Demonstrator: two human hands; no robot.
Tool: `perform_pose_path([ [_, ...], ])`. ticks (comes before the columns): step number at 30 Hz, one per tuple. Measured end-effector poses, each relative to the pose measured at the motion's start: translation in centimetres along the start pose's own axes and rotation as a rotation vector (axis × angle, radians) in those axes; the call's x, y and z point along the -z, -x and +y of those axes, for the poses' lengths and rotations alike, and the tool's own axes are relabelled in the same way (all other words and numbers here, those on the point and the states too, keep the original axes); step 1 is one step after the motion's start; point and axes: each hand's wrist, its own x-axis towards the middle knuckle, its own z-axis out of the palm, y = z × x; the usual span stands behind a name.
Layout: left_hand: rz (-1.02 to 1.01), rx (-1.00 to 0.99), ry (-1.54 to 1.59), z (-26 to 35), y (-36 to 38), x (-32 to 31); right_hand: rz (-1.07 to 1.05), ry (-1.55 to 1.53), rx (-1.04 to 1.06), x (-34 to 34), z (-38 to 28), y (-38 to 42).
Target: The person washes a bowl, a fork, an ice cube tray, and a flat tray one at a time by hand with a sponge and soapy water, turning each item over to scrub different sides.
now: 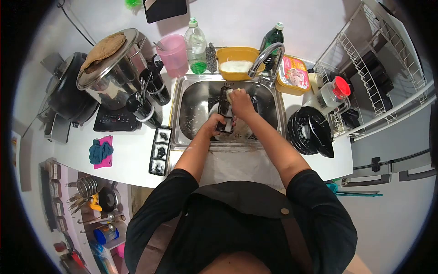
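Over the metal sink (187, 107), my left hand (216, 124) grips the near end of a narrow black sectioned tray (223, 108), with streaks of white foam on it. My right hand (242, 102) is closed around a pale yellowish sponge (230, 96) and presses it to the tray's far end. Beneath my hands, more dark, wet pieces lie in the sink, partly hidden. Left of the sink, a black three-compartment tray (169, 140) with foam in it rests on the counter.
Behind the sink stand a yellow tub (237, 51) of suds, the faucet (273, 48), a clear soap bottle (196, 45) and a pink pitcher (174, 57). Stacked black bowls (310, 132) sit at right beside a wire dish rack (365, 64). A steel pot (114, 75) stands left.
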Motion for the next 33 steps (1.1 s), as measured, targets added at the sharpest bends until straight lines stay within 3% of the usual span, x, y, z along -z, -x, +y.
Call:
perform_pose_path([
  [3, 0.007, 0.017, -0.071, -0.3, -0.3, 0.8, -0.144, 0.054, -0.094, 0.9, -1.1, 0.2],
  [6, -0.059, 0.025, 0.002, -0.7, -1.0, 2.1, -0.172, -0.111, -0.134, -0.6, 0.1, -0.3],
  [9, -0.070, 0.015, 0.086, -1.1, -0.9, 1.6, -0.078, -0.678, -0.275, -1.8, 0.7, -0.3],
  [11, -0.082, 0.014, 0.108, -0.9, -1.0, 1.3, -0.065, -0.684, -0.278, -2.3, 0.1, -0.2],
  [18, -0.015, 0.043, 0.078, -1.0, -1.0, 2.7, -0.052, 0.111, -0.148, -0.3, -3.0, -0.4],
  [21, -0.026, -0.011, 0.004, -1.1, -1.3, 2.6, -0.104, 0.297, -0.197, -1.0, -2.6, -0.5],
  [24, 0.010, 0.013, -0.057, -0.8, -1.1, 2.4, -0.104, 0.218, -0.266, -0.8, -2.4, 0.2],
  [27, 0.031, 0.012, -0.019, -1.0, -1.2, 2.5, -0.310, -0.031, -0.415, 0.9, -2.5, -0.1],
  [30, 0.072, 0.039, -0.025, -1.5, -2.1, 3.5, -0.408, -1.041, -0.688, 0.4, -1.3, -1.0],
  [33, 0.095, 0.081, -0.048, -0.9, -0.5, 1.0, -0.261, -1.225, -0.600, -6.3, 2.2, -1.6],
])
